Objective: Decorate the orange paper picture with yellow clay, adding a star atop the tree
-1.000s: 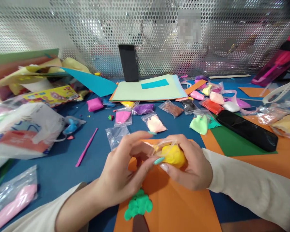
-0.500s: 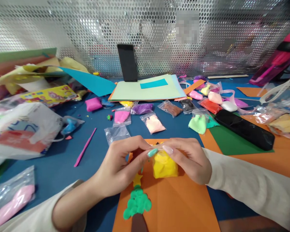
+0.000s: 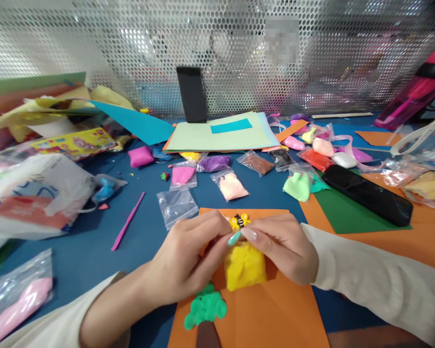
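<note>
A small clear bag of yellow clay (image 3: 245, 267) hangs from both my hands, over an orange sheet (image 3: 275, 309). My left hand (image 3: 199, 251) pinches the bag's top edge between thumb and finger. Close beside it, my right hand (image 3: 281, 244) pinches the same edge, the thumbs almost touching. Just beyond my fingertips, a yellow and black clay bee (image 3: 240, 221) shows on the sheet. Nearer me on the sheet is a green clay treetop (image 3: 206, 307) above a brown trunk (image 3: 208, 334); my left hand covers the part above it.
An empty clear bag (image 3: 177, 207) and a magenta modelling tool (image 3: 128, 220) lie to the left. Several clay bags, such as a peach one (image 3: 231, 186), spread behind the sheet. A black case (image 3: 366, 193) lies right. A phone (image 3: 191, 94) leans on the perforated screen (image 3: 130, 53).
Both hands have come slightly nearer me with the yellow bag, which hangs lower. The bee has come into view beyond my fingers, while the yellow star above the treetop is now hidden.
</note>
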`<action>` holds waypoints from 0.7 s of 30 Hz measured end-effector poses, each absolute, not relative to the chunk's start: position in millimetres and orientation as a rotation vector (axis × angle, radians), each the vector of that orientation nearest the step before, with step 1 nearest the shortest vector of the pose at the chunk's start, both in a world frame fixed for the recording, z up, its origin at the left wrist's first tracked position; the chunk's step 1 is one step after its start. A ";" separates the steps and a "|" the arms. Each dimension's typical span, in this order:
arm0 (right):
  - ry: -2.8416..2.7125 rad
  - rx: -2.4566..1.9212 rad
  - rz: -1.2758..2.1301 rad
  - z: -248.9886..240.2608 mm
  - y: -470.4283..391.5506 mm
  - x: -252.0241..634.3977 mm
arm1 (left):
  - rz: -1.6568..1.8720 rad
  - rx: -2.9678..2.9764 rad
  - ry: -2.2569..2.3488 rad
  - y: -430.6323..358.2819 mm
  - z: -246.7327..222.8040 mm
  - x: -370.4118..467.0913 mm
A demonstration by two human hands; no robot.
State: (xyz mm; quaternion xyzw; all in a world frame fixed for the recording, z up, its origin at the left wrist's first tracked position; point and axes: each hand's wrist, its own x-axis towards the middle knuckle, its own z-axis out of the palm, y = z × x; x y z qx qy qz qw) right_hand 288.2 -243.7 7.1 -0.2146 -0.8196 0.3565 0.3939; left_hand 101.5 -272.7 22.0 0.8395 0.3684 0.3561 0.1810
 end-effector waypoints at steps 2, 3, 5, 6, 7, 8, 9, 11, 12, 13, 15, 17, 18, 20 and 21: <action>-2.048 -0.548 0.928 8.0 -242.9 288.6 | 1.040 2.388 1.064 -274.1 21.9 101.5; -2.035 -0.561 0.911 8.0 -243.0 288.7 | 1.031 2.377 1.072 -274.3 21.5 101.1; -2.029 -0.580 0.845 7.3 -244.1 288.5 | 0.982 2.343 1.075 -273.6 20.8 99.6; -2.035 -0.581 0.804 6.7 -245.0 288.3 | 0.952 2.329 1.067 -272.9 20.5 98.8; -2.045 -0.575 0.766 6.1 -246.0 288.0 | 0.920 2.319 1.063 -272.2 20.3 98.0; -2.059 -0.566 0.733 5.5 -246.8 287.7 | 0.897 2.315 1.053 -271.7 20.3 97.5; -2.073 -0.561 0.710 5.1 -247.3 287.6 | 0.871 2.320 1.037 -271.4 20.3 97.2; -2.085 -0.566 0.701 4.6 -247.0 287.8 | 0.824 2.353 1.006 -271.9 20.3 97.6; -2.083 -0.573 0.726 4.7 -246.4 288.1 | 0.826 2.377 0.996 -272.8 20.1 98.3; -2.080 -0.582 0.776 4.8 -245.7 288.6 | 0.851 2.397 0.994 -274.0 19.8 99.1; -2.066 -0.572 0.908 5.4 -245.1 289.7 | 0.942 2.414 1.004 -276.8 19.0 100.7; -2.066 -0.530 1.008 6.0 -246.3 290.2 | 1.012 2.405 1.009 -278.8 18.3 101.3; -2.073 -0.506 1.012 6.2 -247.2 290.1 | 1.023 2.396 1.014 -279.0 18.2 100.9; -2.085 -0.493 0.903 5.8 -247.1 289.7 | 1.035 2.369 1.050 -276.9 18.5 98.4; -2.082 -0.518 0.810 4.8 -244.7 289.7 | 1.058 2.344 1.086 -274.5 18.7 96.3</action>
